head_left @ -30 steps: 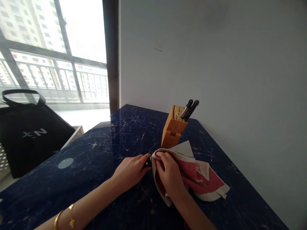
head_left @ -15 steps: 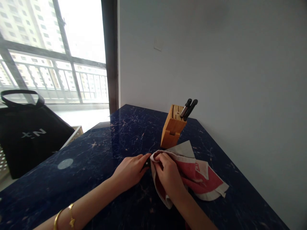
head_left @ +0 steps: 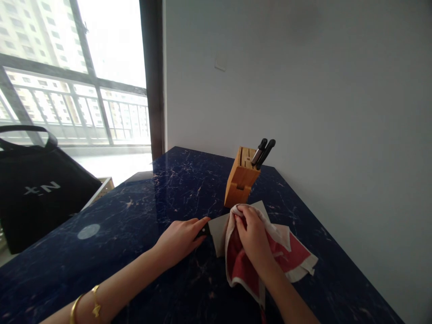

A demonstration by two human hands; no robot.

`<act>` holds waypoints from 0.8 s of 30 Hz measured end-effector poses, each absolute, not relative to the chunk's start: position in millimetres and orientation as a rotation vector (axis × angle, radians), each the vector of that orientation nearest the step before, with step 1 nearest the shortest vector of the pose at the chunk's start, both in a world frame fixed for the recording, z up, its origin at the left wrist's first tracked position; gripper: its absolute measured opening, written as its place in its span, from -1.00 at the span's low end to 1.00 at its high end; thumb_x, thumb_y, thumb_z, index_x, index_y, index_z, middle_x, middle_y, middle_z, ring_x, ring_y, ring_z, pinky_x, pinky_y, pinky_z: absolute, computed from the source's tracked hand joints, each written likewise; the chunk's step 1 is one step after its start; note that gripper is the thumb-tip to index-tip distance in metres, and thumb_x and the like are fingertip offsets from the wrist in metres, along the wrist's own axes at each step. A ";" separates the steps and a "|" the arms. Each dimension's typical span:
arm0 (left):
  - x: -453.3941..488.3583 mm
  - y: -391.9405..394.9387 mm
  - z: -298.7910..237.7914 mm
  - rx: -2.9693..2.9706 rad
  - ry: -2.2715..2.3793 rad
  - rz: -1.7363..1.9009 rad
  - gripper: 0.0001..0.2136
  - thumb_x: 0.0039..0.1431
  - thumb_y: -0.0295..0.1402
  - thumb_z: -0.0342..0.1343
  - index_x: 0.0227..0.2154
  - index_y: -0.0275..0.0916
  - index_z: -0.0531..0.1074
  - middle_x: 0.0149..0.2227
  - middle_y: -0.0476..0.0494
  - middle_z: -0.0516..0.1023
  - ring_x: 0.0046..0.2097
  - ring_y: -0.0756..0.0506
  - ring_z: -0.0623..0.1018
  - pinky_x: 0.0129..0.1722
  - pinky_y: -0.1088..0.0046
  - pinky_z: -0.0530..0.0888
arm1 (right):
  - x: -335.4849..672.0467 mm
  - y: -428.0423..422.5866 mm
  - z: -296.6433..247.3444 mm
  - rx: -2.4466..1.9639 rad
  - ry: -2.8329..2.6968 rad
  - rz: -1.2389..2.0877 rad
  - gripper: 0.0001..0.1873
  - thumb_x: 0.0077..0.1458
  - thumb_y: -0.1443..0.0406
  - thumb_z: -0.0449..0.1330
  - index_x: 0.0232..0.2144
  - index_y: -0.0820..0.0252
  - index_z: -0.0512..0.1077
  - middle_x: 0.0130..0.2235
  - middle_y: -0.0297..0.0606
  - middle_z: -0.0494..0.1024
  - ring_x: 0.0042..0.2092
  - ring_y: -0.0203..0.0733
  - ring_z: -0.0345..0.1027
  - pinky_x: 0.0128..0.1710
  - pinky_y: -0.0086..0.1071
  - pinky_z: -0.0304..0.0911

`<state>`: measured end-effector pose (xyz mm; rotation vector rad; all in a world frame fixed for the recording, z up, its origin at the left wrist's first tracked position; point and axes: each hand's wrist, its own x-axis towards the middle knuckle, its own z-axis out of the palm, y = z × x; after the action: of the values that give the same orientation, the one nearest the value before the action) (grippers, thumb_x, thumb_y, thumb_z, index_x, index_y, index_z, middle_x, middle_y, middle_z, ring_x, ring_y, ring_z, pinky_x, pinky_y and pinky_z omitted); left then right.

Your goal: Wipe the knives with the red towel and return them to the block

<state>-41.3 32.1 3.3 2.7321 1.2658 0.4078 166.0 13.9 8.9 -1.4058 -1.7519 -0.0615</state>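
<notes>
A cleaver lies flat on the dark blue marble table (head_left: pixel 141 225), its wide grey blade (head_left: pixel 218 229) partly bared. My left hand (head_left: pixel 180 238) is closed on its black handle (head_left: pixel 203 231), pinning it down. A red and white cloth (head_left: pixel 286 256) covers the far part of the blade. My right hand (head_left: pixel 254 234) presses a bunched fold of that cloth onto the blade, fingers curled around it. Just behind stands a wooden knife block (head_left: pixel 240 180) with two black-handled knives (head_left: pixel 263 153) in its slots.
A black tote bag (head_left: pixel 37 189) stands off the table's left edge, beside a pale crate. A grey wall runs close along the right and back of the table. A large window fills the upper left. A pale round mark (head_left: pixel 88 231) shows on the tabletop.
My right hand has slid the cloth rightward along the blade, away from the handle, uncovering grey blade next to my left hand. My left hand has stayed on the handle.
</notes>
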 end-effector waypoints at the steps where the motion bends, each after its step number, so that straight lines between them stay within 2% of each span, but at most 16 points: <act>1: -41.8 32.2 3.0 2.736 1.262 0.407 -0.59 0.16 -0.29 -0.08 0.09 -0.15 0.14 -0.15 -0.15 0.50 -0.19 -0.16 0.52 -0.24 0.39 0.41 | 166.5 13.4 8.1 -1.409 -1.748 -0.075 -0.76 0.05 0.44 -0.02 -0.22 0.20 0.34 -0.21 -0.15 0.42 -0.12 -0.12 0.27 -0.08 -0.16 0.19; 5: -43.1 33.0 2.6 2.741 1.265 0.406 -0.60 0.16 -0.29 -0.09 0.09 -0.15 0.14 -0.16 -0.14 0.50 -0.19 -0.16 0.52 -0.25 0.39 0.41 | 155.0 3.2 4.5 -1.444 -1.832 -0.053 -0.71 0.07 0.41 -0.02 -0.14 0.23 0.31 -0.19 -0.11 0.40 -0.09 -0.07 0.24 -0.07 -0.12 0.19; 9: -43.5 33.2 5.2 2.733 1.299 0.394 -0.60 0.15 -0.29 -0.07 0.08 -0.11 0.15 -0.20 -0.12 0.51 -0.22 -0.13 0.53 -0.27 0.43 0.39 | 139.5 -9.2 3.9 -1.459 -1.966 -0.035 -0.58 -0.04 0.36 0.13 -0.06 0.18 0.28 -0.19 -0.12 0.36 -0.11 0.00 0.22 -0.10 -0.07 0.20; 11: -43.2 32.8 7.2 2.732 1.306 0.384 -0.61 0.13 -0.29 -0.06 0.06 -0.10 0.18 -0.24 -0.10 0.51 -0.24 -0.12 0.53 -0.29 0.46 0.39 | 135.5 -12.3 4.8 -1.475 -2.002 -0.036 -0.54 -0.07 0.39 0.14 -0.05 0.14 0.28 -0.21 -0.13 0.35 -0.12 0.01 0.22 -0.12 -0.05 0.20; 19: -42.5 32.6 8.1 2.724 1.297 0.392 -0.62 0.14 -0.30 -0.07 0.05 -0.09 0.18 -0.24 -0.08 0.51 -0.25 -0.15 0.53 -0.31 0.42 0.39 | 139.7 -7.2 9.8 -1.500 -1.978 0.030 -0.73 0.02 0.50 -0.01 -0.29 0.14 0.39 -0.27 -0.19 0.40 -0.17 -0.09 0.26 -0.12 -0.15 0.20; 24: -43.7 32.9 6.3 2.699 1.307 0.377 -0.58 0.15 -0.29 -0.06 0.09 -0.10 0.15 -0.18 -0.12 0.50 -0.20 -0.14 0.52 -0.25 0.43 0.39 | 165.0 4.5 9.1 -1.481 -1.832 -0.058 -0.81 0.03 0.46 0.02 -0.36 0.15 0.39 -0.30 -0.21 0.45 -0.20 -0.12 0.32 -0.18 -0.23 0.24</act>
<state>-43.7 32.9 6.3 2.6993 1.3070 0.3770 165.0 4.5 9.1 -1.4806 -1.8322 -0.0580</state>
